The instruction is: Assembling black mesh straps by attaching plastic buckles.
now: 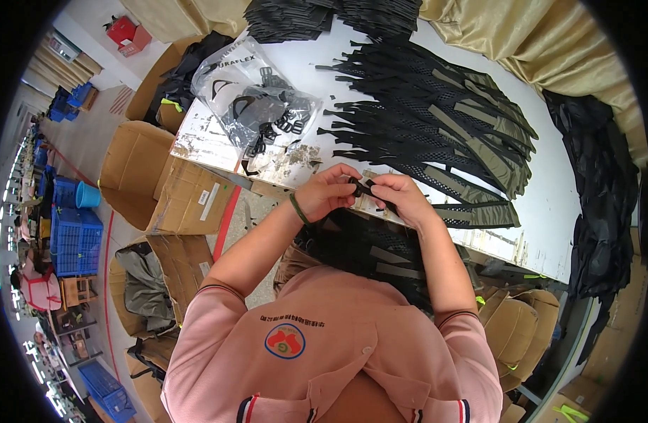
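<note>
A person in a pink polo shirt (380, 310) bends over dark mesh pieces (359, 241) gathered below the near edge of a white table (549, 204). Just above, at that near edge, the left hand (325, 192) pinches a small black fitting (356, 187) between thumb and fingertips, while the right hand (406, 200), thumb and forefinger pressed together, grips a black strap (382, 197) right beside it; whether the strap passes through the fitting cannot be made out. The work seems to call for a steady left pinch, with the strap kept flat and guided squarely from the right, since a twist or slanted pull could make it bunch against the fitting. Short, close fingertip holds would likely give the best control.

Farther in, pieces of black mesh and olive cloth (472, 141) fan from the table's middle toward its right edge, narrow ends pointing left. A clear plastic bag (228, 70) with black buckles (293, 121) lies by the left edge. Beyond, two stacks of black pieces (288, 20) line the far edge near a gold curtain (493, 28).
</note>
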### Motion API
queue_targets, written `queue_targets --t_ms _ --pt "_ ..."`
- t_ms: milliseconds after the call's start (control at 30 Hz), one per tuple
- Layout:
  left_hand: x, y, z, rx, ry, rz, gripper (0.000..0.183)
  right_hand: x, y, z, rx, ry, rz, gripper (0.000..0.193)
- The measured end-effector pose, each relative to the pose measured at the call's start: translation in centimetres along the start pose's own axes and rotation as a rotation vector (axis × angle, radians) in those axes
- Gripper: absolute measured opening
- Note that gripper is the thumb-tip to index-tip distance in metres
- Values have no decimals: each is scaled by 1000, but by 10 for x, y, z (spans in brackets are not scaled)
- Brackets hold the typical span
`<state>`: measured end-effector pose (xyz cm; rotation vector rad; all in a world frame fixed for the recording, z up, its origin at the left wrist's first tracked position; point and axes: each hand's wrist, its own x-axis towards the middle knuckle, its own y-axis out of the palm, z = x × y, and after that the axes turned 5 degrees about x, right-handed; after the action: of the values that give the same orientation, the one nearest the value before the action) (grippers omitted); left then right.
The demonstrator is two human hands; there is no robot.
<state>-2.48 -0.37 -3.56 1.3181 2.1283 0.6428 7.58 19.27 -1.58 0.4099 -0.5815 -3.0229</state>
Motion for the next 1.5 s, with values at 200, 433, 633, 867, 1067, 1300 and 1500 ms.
queue_targets --t_ms 200,433,633,867,1067,1300,1500 --pt "3 7 3 -106 -15 29 26 -5 2 -4 12 -27 22 14" --pt "5 8 7 -301 3 99 29 -7 6 -5 37 -122 -41 15" --pt "7 9 8 -286 22 99 29 -11 8 -3 -113 -121 -23 14" --pt "6 16 6 -101 -16 19 28 -17 15 9 -398 -205 -41 13" --pt "7 17 13 -59 72 24 27 -17 19 5 -448 -243 -142 10" --pt "6 20 13 -119 117 61 26 -20 23 8 -313 -146 -132 9" --pt "8 20 15 -48 124 -2 26 -21 22 3 -389 -224 -142 7"
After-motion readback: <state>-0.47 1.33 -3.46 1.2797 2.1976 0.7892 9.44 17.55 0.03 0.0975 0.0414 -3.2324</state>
